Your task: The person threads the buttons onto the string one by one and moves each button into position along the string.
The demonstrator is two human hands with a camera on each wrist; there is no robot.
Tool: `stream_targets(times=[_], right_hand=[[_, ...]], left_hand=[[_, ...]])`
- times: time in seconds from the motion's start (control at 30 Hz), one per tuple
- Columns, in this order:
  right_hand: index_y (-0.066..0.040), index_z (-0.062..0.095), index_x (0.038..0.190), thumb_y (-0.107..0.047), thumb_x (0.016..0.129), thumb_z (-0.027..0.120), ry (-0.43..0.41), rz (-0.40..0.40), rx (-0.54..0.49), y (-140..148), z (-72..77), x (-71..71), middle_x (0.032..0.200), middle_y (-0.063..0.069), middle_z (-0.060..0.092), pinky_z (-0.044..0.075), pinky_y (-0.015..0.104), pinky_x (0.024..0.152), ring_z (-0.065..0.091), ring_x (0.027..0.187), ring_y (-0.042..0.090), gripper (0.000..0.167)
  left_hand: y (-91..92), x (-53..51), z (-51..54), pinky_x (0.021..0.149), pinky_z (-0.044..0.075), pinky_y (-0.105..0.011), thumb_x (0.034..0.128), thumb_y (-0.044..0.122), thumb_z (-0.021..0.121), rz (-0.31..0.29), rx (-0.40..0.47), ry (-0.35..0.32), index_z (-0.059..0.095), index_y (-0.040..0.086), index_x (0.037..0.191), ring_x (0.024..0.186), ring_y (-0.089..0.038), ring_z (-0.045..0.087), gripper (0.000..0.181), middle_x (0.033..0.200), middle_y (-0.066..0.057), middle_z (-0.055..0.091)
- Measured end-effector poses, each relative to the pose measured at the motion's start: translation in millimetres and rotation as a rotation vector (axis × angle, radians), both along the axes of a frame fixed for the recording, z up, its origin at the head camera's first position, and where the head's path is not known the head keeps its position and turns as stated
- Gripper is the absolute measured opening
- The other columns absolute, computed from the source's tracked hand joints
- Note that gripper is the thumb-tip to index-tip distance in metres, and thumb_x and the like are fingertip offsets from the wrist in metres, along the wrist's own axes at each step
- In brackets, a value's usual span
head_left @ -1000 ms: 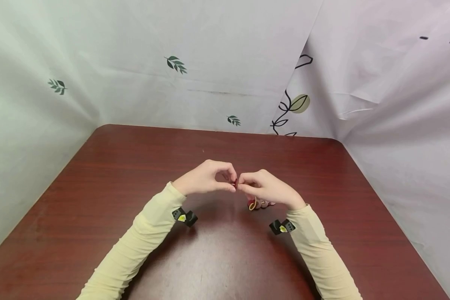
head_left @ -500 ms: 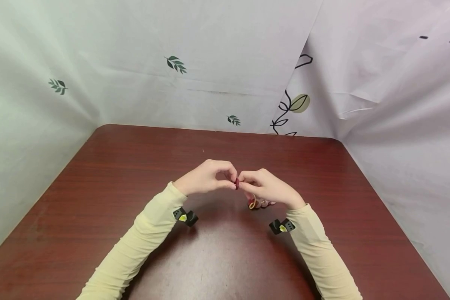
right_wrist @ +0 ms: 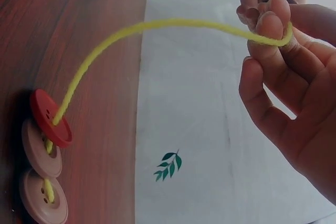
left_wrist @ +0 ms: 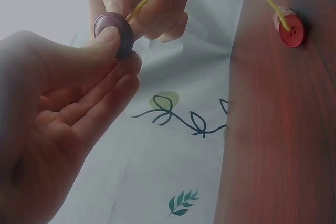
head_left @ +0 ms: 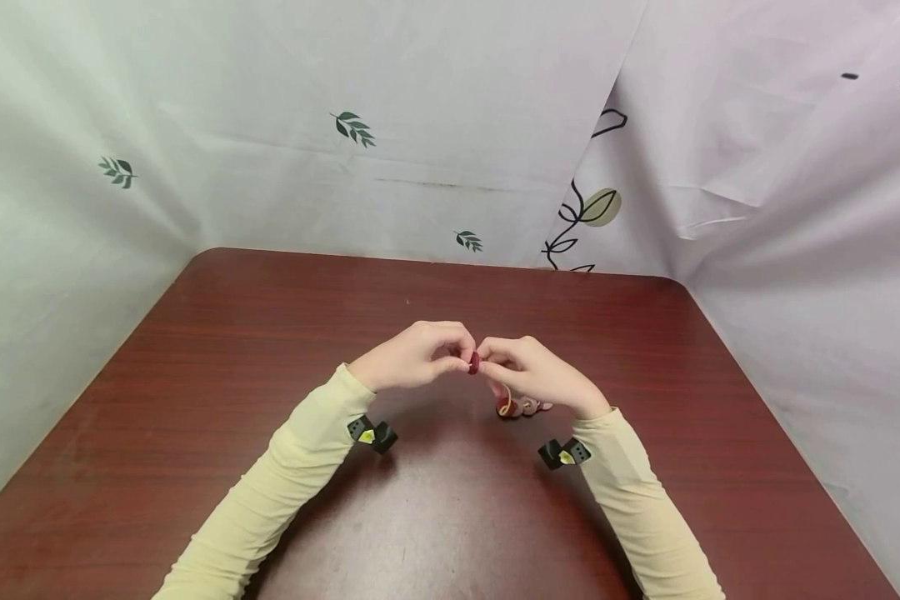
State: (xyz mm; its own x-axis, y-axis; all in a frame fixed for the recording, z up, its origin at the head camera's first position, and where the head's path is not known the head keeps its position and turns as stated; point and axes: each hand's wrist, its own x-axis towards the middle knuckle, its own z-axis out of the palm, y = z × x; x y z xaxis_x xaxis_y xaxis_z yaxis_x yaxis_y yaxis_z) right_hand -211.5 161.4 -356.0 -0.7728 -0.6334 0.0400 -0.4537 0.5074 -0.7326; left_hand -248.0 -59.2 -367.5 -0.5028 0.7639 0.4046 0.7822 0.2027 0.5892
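Note:
In the head view my left hand (head_left: 414,357) pinches a dark red button (head_left: 474,363) between thumb and fingertips, above the table. My right hand (head_left: 537,375) is close against it, pinching a yellow string (right_wrist: 173,23) near its end. From those fingers the string arcs down to a bright red button (right_wrist: 44,109), threaded on it. Pink buttons (right_wrist: 41,153) follow on the same string, on the table. In the left wrist view the dark button (left_wrist: 125,34) touches or nearly touches the right fingertips. Whether the string's tip is in a hole is hidden.
The brown wooden table (head_left: 330,292) stretches around both arms. Pale cloth with leaf prints (head_left: 270,100) hangs behind and at the sides. A small black camera (head_left: 372,435) is strapped to each wrist.
The dark red button has turned and shows more clearly between the fingertips. The right fingers have risen slightly. The string of buttons on the table stays in about the same place.

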Motion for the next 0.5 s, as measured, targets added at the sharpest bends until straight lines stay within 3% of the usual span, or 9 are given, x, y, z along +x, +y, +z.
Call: stream_targets(times=[0.2,0.33,0.5], right_hand=[[-0.015,0.057,0.103,-0.021,0.094,0.063,0.010,0.023,0.014,0.0,0.4,1.3,0.065,0.007,0.060,0.031,0.021,0.037,0.041,0.038,0.010,0.013],[-0.017,0.057,0.099,-0.023,0.092,0.067,0.107,-0.006,0.031,-1.9,-1.0,1.2,0.063,-0.002,0.057,0.033,0.020,0.041,0.041,0.041,0.004,0.013],[-0.018,0.056,0.102,-0.022,0.091,0.067,0.230,-0.079,0.025,-4.0,-4.1,-1.6,0.064,0.001,0.060,0.041,0.022,0.047,0.047,0.044,0.003,0.017]], left_hand=[[-0.3,0.5,0.2,0.069,0.047,-0.027,0.0894,0.000,0.064,0.022,-0.014,0.018,0.058,0.009,0.084,0.076,-0.007,0.051,0.012,0.083,0.001,0.058],[0.0,1.5,0.8,0.069,0.044,-0.021,0.0908,0.001,0.062,0.043,-0.033,0.008,0.057,0.010,0.086,0.074,-0.007,0.050,0.011,0.081,0.002,0.057],[-0.2,1.6,0.7,0.067,0.045,-0.022,0.0916,0.003,0.062,0.054,-0.034,0.004,0.058,0.010,0.086,0.072,-0.006,0.051,0.010,0.080,0.002,0.059]])
